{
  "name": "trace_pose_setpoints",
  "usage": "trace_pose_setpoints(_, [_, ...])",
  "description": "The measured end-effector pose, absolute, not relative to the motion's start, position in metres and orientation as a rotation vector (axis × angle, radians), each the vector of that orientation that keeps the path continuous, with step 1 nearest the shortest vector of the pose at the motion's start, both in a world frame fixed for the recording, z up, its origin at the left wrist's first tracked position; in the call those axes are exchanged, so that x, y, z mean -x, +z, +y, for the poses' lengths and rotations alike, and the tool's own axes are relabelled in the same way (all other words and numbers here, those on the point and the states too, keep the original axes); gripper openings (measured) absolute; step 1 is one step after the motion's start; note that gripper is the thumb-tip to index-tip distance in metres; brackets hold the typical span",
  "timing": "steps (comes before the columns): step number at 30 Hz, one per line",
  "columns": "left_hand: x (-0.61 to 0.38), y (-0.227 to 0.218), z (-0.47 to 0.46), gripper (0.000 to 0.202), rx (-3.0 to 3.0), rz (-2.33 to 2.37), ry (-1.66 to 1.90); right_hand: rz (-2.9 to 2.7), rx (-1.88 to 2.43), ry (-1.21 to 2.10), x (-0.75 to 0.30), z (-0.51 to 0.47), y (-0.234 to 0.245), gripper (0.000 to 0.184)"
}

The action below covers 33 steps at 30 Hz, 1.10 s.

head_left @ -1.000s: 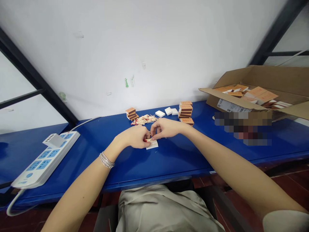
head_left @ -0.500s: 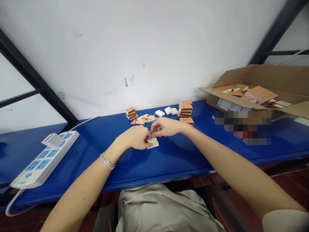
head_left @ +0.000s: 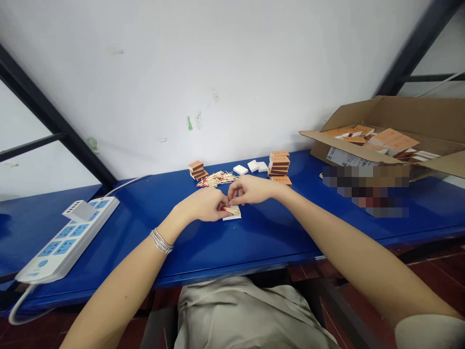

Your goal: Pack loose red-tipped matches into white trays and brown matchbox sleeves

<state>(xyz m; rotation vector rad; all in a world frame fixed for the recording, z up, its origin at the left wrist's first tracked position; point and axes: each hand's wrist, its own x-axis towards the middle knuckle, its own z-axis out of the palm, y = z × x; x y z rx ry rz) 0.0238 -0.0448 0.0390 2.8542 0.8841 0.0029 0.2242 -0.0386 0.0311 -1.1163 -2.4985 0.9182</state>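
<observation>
My left hand (head_left: 205,203) is closed around a small bundle of matches (head_left: 232,210), red heads at the left. These matches lie in or just over a white matchbox tray (head_left: 234,217) on the blue table. At the tray's far side, my right hand (head_left: 250,189) has its thumb and fingertips pinched together, close to the left fingers. Whatever it pinches is hidden. Just behind the hands spreads a loose heap of matches (head_left: 217,179).
Matchboxes (head_left: 197,168) are stacked behind my left hand, with a taller stack (head_left: 279,164) at right. White trays (head_left: 253,166) lie between. A cardboard box (head_left: 316,150) of matchboxes stands right; a power strip (head_left: 69,240) lies left on the blue table (head_left: 203,257).
The white tray and the matches at my left hand have shifted slightly away from me and to the right. My right hand has barely moved.
</observation>
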Motion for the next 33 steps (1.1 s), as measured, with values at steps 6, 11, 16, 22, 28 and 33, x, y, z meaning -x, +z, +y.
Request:
trace_pose_setpoints(6, [-0.021, 0.038, -0.041, 0.030, -2.809, 0.871, 0.041, -2.508, 1.144, 0.936, -0.226, -0.037, 0.032, 0.024])
trace_pose_setpoints(11, [-0.019, 0.039, -0.038, 0.029, -2.691, 0.831, 0.095, -2.509, 1.250, 0.912, -0.226, -0.038, 0.034, 0.024])
trace_pose_setpoints(16, [-0.013, 0.041, -0.031, 0.030, -2.541, 0.809, 0.118, -2.545, 1.266, 0.906, -0.223, -0.039, 0.032, 0.029])
trace_pose_setpoints(22, [-0.003, 0.039, -0.019, 0.031, -2.343, 0.843, 0.058, -2.565, 1.234, 0.883, -0.223, -0.038, 0.031, 0.043])
trace_pose_setpoints(28, [0.001, 0.035, -0.013, 0.021, -2.336, 0.809, -0.004, -2.612, 1.300, 0.893, -0.222, -0.042, 0.033, 0.072])
trace_pose_setpoints(33, [-0.003, 0.034, -0.015, 0.017, -2.318, 0.785, -0.008, -2.636, 1.299, 0.908, -0.219, -0.042, 0.032, 0.070])
